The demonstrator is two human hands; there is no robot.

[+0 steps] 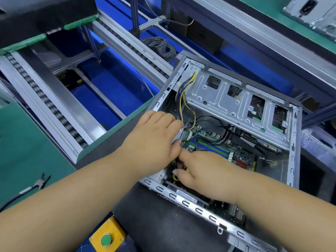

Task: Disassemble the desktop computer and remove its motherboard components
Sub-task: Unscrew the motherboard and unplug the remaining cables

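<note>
Right hand [198, 171] reached into open computer case [236, 231], fingers curled around yellow wire [175, 177] at case's near-left corner. Left hand [154, 140] laid beside it, fingers bent into wire bundle [183, 99]; grasp cannot be told. Motherboard [218, 148] seated on case floor. Case laid on table [27, 151]; cutters [41, 182] left of case.
</note>
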